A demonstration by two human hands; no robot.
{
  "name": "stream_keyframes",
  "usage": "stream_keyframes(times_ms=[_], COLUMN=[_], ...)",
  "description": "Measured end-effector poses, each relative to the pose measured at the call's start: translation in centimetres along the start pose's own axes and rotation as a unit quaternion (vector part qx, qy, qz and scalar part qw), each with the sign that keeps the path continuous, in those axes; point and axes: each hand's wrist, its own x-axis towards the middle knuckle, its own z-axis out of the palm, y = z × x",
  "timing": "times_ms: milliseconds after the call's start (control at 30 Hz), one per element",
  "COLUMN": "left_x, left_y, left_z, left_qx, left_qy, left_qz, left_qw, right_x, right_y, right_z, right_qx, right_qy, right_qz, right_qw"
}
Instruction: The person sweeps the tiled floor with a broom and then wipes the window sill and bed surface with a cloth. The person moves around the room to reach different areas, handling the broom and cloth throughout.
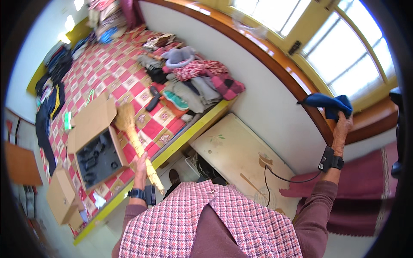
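My left hand (140,164) grips the handle of a straw hand broom (135,142), whose bristles point up and away over the bed. My right hand (344,124) is shut on a blue cloth (335,104) and rests it at the brown window sill (284,72), below the yellow window frame. Beside the broom, on the checked red bedspread (109,71), stands an open cardboard box (121,148) with a dark foam insert and black items in it. Both wrists carry black devices; a black cable runs near the right one.
A pale table (229,138) with a floral pattern stands between the bed's yellow-green edge (193,129) and the wall. Piles of clothes (193,87) lie on the bed. A second cardboard box (63,196) is at the lower left. A maroon curtain (355,180) hangs at the right.
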Motion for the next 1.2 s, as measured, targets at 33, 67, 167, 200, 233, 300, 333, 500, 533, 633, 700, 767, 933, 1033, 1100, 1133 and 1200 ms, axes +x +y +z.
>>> stream_keyframes(times_ms=[33, 67, 167, 200, 233, 300, 333, 500, 533, 633, 700, 767, 933, 1033, 1100, 1133, 1200], left_x=[-0.8, -1.3, -2.7, -3.0, -3.2, -3.4, -3.5, -3.2, -3.2, -3.2, -3.3, -3.5, -4.0, -4.7, -5.4, -5.8, -6.5], left_y=[0.4, 1.0, 2.1, 2.2, 2.1, 1.9, 1.7, 1.7, 1.8, 2.3, 2.4, 2.4, 3.2, 5.0, 6.3, 6.8, 7.7], left_z=[0.3, 0.6, 0.4, 0.0, -0.5, -1.6, -2.0, -3.3, -3.4, -4.3, -5.0, -5.7, -5.8, -5.3, -5.2, -5.0, -4.8], left_qx=[0.0, -0.012, -0.052, -0.037, -0.031, -0.015, -0.003, 0.062, 0.063, 0.11, 0.129, 0.158, 0.217, 0.21, 0.198, 0.217, 0.253], left_qy=[0.001, 0.0, -0.017, -0.01, -0.013, -0.019, -0.018, -0.021, -0.022, -0.03, -0.044, -0.046, -0.04, -0.031, -0.034, -0.036, -0.027], left_qz=[0.023, 0.014, 0.011, 0.012, 0.026, 0.042, 0.056, 0.068, 0.056, 0.115, 0.111, 0.125, 0.199, 0.239, 0.257, 0.254, 0.267], left_qw=[1.0, 1.0, 0.998, 0.999, 0.999, 0.999, 0.998, 0.996, 0.996, 0.987, 0.984, 0.978, 0.955, 0.947, 0.945, 0.942, 0.93], right_x=[0.5, 0.5, -0.6, -0.9, -1.3, -1.5, -1.6, -1.9, -1.7, -0.3, 0.9, 1.7, 3.3, 4.4, 4.8, 4.7, 3.9], right_y=[-0.2, 0.2, 2.6, 3.2, 3.8, 4.2, 4.2, 2.7, 2.5, 1.9, 1.9, 2.0, 0.6, -1.7, -2.9, -3.2, -3.0], right_z=[1.2, 2.7, 6.9, 8.0, 9.1, 10.9, 11.8, 17.0, 18.2, 21.2, 22.8, 24.0, 26.2, 27.2, 27.4, 27.2, 26.4], right_qx=[-0.054, -0.21, -0.559, -0.551, -0.568, -0.551, -0.548, -0.565, -0.569, -0.562, -0.546, -0.452, -0.315, -0.125, -0.138, -0.198, -0.317], right_qy=[0.021, -0.01, -0.149, -0.156, -0.16, -0.161, -0.149, -0.224, -0.233, -0.243, -0.25, -0.225, -0.25, -0.101, 0.018, 0.066, 0.059], right_qz=[-0.09, -0.128, -0.176, -0.136, -0.053, -0.068, -0.081, -0.14, -0.143, -0.153, -0.161, -0.229, -0.213, -0.075, -0.178, -0.225, -0.253], right_qw=[0.994, 0.969, 0.797, 0.809, 0.806, 0.816, 0.819, 0.782, 0.776, 0.776, 0.783, 0.832, 0.89, 0.984, 0.974, 0.952, 0.912])
